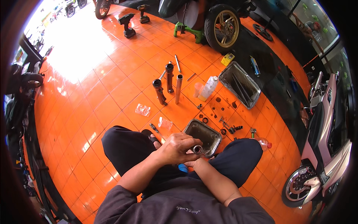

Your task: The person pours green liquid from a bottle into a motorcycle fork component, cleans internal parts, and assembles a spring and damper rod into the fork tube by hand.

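My left hand (178,148) is wrapped round the upper end of a metal fork tube (197,149), whose round hollow opening faces up at me. Just below it is my right hand (191,163), mostly hidden behind the left hand and the tube, so its fingers do not show. A blue object (183,168) peeks out between my legs under the hands; its kind is unclear. Directly beyond the tube lies a grey metal tray (209,131) with a dirty bottom. A dark slim tool (154,128) rests on the floor near my foot.
Two dark fork legs (159,92) (169,78) and a bare tube (179,89) stand upright ahead. Beside them are a plastic bottle (210,88), a larger tray (242,87) and small parts (232,129) among oil spots. Motorcycles (320,145) flank the right; cordless drills (127,25) stand farther off.
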Demonstrator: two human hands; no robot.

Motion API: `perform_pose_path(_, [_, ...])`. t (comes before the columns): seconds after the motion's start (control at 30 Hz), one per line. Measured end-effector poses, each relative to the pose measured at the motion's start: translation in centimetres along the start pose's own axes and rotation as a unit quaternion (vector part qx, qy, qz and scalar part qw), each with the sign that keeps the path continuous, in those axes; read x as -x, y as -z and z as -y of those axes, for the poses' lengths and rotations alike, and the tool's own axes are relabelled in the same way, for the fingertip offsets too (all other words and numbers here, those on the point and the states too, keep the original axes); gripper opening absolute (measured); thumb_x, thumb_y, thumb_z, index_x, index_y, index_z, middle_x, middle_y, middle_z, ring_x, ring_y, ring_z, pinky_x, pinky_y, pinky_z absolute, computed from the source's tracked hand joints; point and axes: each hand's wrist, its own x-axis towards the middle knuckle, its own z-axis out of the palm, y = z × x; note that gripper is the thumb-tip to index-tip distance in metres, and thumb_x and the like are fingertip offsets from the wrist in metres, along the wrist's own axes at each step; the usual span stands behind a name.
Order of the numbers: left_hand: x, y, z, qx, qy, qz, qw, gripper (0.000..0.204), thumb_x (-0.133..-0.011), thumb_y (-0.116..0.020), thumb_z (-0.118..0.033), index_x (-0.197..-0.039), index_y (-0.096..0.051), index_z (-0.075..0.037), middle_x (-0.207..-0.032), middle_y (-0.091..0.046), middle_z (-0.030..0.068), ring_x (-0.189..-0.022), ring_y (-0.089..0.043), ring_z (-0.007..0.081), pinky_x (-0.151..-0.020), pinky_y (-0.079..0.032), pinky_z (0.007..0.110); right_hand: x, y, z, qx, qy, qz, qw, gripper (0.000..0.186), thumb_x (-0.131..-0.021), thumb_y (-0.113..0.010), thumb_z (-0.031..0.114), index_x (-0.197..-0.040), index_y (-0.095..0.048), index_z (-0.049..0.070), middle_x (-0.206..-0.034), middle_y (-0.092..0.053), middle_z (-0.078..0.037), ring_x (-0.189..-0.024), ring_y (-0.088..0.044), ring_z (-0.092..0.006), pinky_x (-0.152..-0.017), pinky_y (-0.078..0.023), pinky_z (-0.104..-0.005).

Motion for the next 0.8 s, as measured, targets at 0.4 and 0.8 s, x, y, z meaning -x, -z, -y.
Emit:
perform_pose_path(0.4, [1.3, 0.7, 2.3, -0.035, 0.088, -0.015, 0.995, 0.028, -0.073, -0.078, -0.02, -0.096, -0.068, -0.007, -0.061, -0.057, 0.0068, -0.056, -0.06, 0.0228, -0.052, -0.045, 0.035, 7.1, -10.3, -3.2, 0.884, 0.363, -0.043, 0.291, 0.016, -0.08, -0.067, 0.012, -0.094, -0.065, 0.003, -0.088, -0.067, -0.017, -0.088, -0.067, -0.0309, -0.078, -0.053, -0.0383])
perform_pose_path(0.8, [4.1, 11.1, 3.6, -0.013, 0.346, -0.285, 0.894, 0.029, -0.088, -0.069, -0.024, -0.103, -0.068, 0.001, -0.076, -0.066, 0.0104, -0.071, -0.063, 0.0139, -0.067, -0.049, 0.03, 4.0, -8.9, -6.4, 0.803, 0.414, 0.006, 0.43, 0.012, -0.081, -0.074, 0.01, -0.082, -0.066, 0.001, -0.072, -0.068, -0.01, -0.065, -0.068, -0.0147, -0.059, -0.052, -0.0272])
